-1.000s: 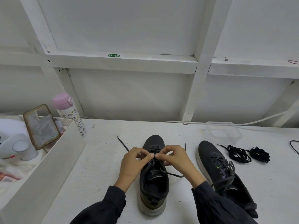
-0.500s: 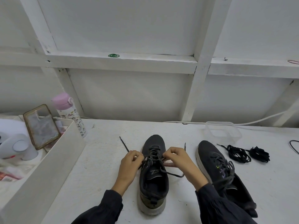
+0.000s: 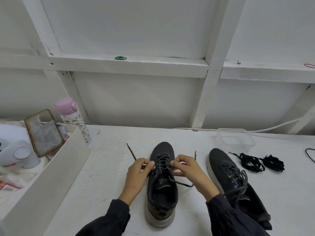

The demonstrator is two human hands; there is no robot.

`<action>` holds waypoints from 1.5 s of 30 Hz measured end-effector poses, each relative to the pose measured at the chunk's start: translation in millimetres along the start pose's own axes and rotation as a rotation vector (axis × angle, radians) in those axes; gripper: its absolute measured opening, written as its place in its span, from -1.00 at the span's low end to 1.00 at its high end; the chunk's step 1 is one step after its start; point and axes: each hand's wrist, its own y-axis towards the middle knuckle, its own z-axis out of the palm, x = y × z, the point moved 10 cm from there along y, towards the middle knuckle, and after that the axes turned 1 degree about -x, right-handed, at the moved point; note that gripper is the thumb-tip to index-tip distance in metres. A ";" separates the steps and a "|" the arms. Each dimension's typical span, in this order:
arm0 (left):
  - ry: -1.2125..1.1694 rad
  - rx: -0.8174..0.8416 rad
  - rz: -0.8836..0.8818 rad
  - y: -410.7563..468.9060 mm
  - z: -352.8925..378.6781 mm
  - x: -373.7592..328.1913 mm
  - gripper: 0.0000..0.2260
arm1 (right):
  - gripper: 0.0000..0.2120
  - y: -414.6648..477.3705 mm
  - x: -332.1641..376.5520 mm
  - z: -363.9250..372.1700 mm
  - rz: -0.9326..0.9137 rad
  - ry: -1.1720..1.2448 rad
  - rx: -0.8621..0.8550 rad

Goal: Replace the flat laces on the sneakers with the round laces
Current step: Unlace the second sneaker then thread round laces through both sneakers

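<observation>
A dark sneaker [image 3: 162, 189] stands toe-away in the middle of the white table. My left hand [image 3: 139, 172] pinches its lace [image 3: 162, 165] at the left eyelets. My right hand [image 3: 187, 169] pinches the same lace at the right eyelets. One lace end [image 3: 131, 151] trails off behind my left hand; a loop [image 3: 180, 182] lies over the shoe's right side. A second dark sneaker [image 3: 228, 172], laced, lies to the right, partly under my right sleeve. Two bundles of black laces [image 3: 252, 161] [image 3: 273, 162] lie further right.
A clear plastic tub [image 3: 235, 138] stands behind the right sneaker. A white box [image 3: 56, 167] at the left holds a phone case [image 3: 43, 132]; a pink-lidded bottle [image 3: 73, 120] stands behind it. A white cable [image 3: 281, 126] runs along the wall, and a black cord [image 3: 309, 155] lies at the right edge.
Both hands have parted from the middle of the laces to the shoe's two sides, each still pinching the lace. The sneakers have not moved.
</observation>
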 end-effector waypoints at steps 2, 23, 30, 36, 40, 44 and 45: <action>0.017 0.002 -0.018 -1.7 -3.6 -3.7 -0.84 | -0.77 -3.1 2.0 -5.8 0.014 -0.040 -0.030; -0.002 0.240 -0.059 -22.0 10.1 -32.3 -0.80 | -0.87 -20.1 19.2 10.6 -0.036 -0.305 0.084; -0.167 0.245 -0.167 -27.7 7.6 -17.0 -0.83 | -0.84 -24.7 2.8 0.3 0.116 -0.054 0.066; -0.030 0.221 -0.092 -16.1 9.6 -28.0 -0.85 | -0.75 -18.1 15.4 7.5 0.039 -0.181 0.086; 0.040 0.249 -0.038 -14.8 13.1 -28.7 -0.85 | -0.83 -16.3 21.3 12.7 -0.004 -0.221 0.137; -0.179 0.264 -0.159 -21.6 12.1 -15.0 -0.82 | -0.81 -19.1 12.0 6.8 0.084 -0.082 0.153; -0.223 0.260 -0.189 -23.0 11.6 -12.2 -0.80 | -0.81 -20.3 9.0 5.8 0.109 -0.043 0.144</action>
